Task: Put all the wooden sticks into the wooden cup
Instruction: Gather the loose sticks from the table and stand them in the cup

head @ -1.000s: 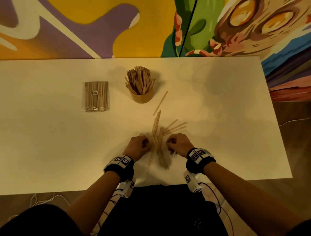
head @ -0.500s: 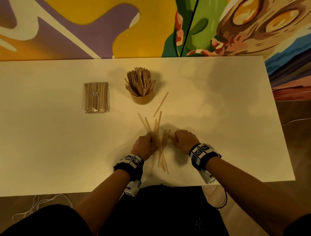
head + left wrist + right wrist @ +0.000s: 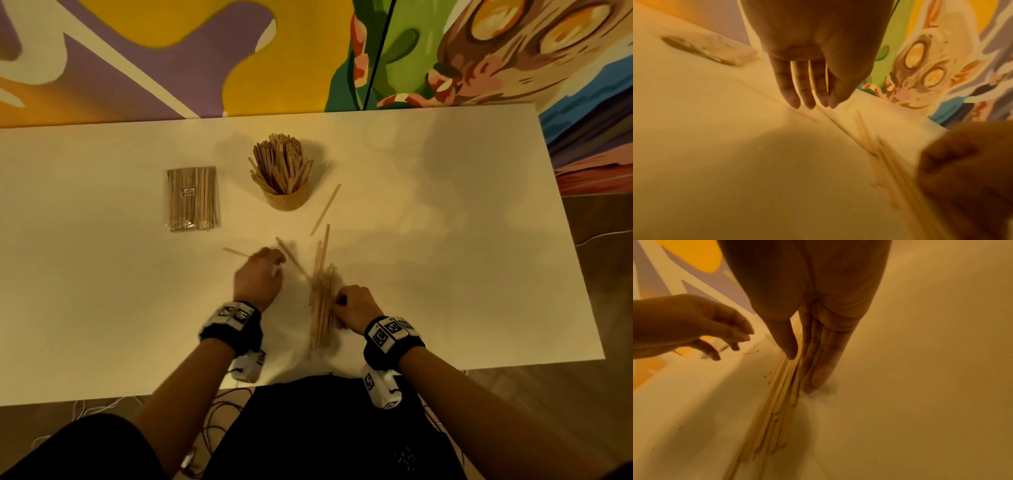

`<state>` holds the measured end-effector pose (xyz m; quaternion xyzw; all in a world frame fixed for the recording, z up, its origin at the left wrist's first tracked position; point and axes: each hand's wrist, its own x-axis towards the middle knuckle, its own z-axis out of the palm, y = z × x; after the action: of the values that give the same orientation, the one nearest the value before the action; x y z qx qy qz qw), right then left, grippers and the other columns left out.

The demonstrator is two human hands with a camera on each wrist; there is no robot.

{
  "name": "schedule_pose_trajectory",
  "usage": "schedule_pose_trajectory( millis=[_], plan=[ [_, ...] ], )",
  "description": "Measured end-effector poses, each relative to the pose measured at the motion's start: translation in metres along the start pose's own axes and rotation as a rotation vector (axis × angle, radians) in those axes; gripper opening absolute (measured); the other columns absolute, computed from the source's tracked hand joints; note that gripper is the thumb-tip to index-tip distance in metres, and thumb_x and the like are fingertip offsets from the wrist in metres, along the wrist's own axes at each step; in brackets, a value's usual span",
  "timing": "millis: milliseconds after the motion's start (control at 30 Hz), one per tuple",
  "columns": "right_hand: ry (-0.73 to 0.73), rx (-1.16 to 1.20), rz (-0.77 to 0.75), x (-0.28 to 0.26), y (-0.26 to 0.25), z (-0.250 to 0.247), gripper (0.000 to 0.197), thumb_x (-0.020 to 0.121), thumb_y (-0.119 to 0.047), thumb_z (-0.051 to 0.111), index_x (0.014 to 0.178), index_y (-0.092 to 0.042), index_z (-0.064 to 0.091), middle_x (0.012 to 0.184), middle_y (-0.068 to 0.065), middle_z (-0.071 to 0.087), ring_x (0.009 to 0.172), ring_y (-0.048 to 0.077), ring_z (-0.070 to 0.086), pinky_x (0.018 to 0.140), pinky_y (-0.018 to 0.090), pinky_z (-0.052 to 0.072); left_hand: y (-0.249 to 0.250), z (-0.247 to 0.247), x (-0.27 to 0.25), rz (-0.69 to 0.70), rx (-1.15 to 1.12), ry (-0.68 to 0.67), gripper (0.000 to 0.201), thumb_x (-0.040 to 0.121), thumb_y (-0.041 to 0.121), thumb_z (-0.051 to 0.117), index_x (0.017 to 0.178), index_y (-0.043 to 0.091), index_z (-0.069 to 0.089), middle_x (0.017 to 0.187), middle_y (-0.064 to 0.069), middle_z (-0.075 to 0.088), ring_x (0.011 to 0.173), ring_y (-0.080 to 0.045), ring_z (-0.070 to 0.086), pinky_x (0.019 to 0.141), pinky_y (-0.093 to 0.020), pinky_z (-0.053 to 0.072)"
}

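- Risk: your right hand (image 3: 352, 310) only presses straight fingers against the right side of the gathered pile of thin pale wooden sticks (image 3: 322, 301), with the thumb on the other side. It isn't a wrapped grip, so lifting now will likely fan the pile out and drop sticks.
- Risk: your left hand (image 3: 260, 277) is open and holds nothing, fingertips (image 3: 793, 100) just touching the table (image 3: 102, 308) by a stray flat stick (image 3: 294, 263). Flat sticks are hard to pinch off a smooth top and will probably skid away.
- Risk: the round light-wood cup (image 3: 286, 197) is already packed; pushing a bundle in could tip it or knock sticks out.
- Layout: the pile lies at near centre, between your hands and touching the right one. One stick (image 3: 236, 252) pokes out left of the left hand. A lone stick (image 3: 325, 209) lies just right of the cup, at far centre.
- The clear-wrapped pack of sticks (image 3: 193, 198) sits left of the cup, unopened as far as I can tell.
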<state>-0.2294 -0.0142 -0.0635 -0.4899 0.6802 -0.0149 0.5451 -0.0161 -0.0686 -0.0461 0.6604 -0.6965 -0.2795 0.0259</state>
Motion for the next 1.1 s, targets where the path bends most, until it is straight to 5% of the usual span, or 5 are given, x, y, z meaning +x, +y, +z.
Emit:
schedule_pose_trajectory(
  millis=[133, 367, 700, 933, 1100],
  plan=[
    [0.008, 0.103, 0.033, -0.004, 0.007, -0.008, 0.009, 0.090, -0.003, 0.058, 0.085, 0.002, 0.064, 0.071, 0.019, 0.069, 0.055, 0.022, 0.067, 0.051, 0.028, 0.056, -0.052, -0.026, 0.026, -0.049, 0.118, -0.029, 0.032, 0.085, 0.017, 0.063, 0.117, 0.021, 0.062, 0.127, -0.004, 0.051, 0.119, -0.029, 0.045, 0.079, -0.044, 0.051],
    [0.032, 0.199, 0.036, -0.006, 0.012, -0.009, 0.015, 0.090, 0.000, 0.055, 0.078, -0.002, 0.064, 0.064, 0.017, 0.068, 0.053, 0.024, 0.066, 0.056, 0.032, 0.059, -0.063, -0.020, 0.020, 0.003, 0.094, -0.163, 0.011, 0.087, 0.028, 0.066, 0.091, 0.019, 0.071, 0.096, -0.007, 0.066, 0.092, -0.028, 0.060, 0.075, -0.036, 0.046],
    [0.017, 0.176, 0.054, 0.002, 0.009, -0.010, 0.015, 0.084, 0.002, 0.053, 0.074, 0.002, 0.064, 0.056, 0.014, 0.066, 0.042, 0.018, 0.062, 0.044, 0.024, 0.050, -0.002, 0.024, -0.033, -0.061, -0.254, -0.384, 0.014, 0.082, 0.011, 0.068, 0.070, 0.019, 0.068, 0.062, 0.006, 0.064, 0.060, -0.009, 0.061, 0.065, -0.020, 0.047],
    [-0.071, -0.008, -0.058, 0.011, 0.005, -0.024, 0.015, 0.085, -0.005, 0.055, 0.073, -0.003, 0.064, 0.057, 0.006, 0.064, 0.044, 0.011, 0.059, 0.046, 0.018, 0.045, 0.023, 0.016, -0.003, 0.090, -0.136, -0.208, 0.015, 0.088, 0.016, 0.059, 0.097, 0.020, 0.071, 0.098, 0.004, 0.068, 0.084, -0.014, 0.062, 0.077, -0.035, 0.052],
    [0.027, -0.180, -0.237, 0.047, -0.016, -0.072, 0.009, 0.088, -0.014, 0.057, 0.086, -0.008, 0.064, 0.086, 0.013, 0.068, 0.078, 0.029, 0.065, 0.066, 0.031, 0.047, 0.004, 0.003, 0.030, 0.193, 0.080, -0.170, 0.037, 0.086, 0.010, 0.059, 0.121, 0.021, 0.062, 0.129, 0.001, 0.050, 0.114, -0.020, 0.048, 0.080, -0.038, 0.052]
  ],
)
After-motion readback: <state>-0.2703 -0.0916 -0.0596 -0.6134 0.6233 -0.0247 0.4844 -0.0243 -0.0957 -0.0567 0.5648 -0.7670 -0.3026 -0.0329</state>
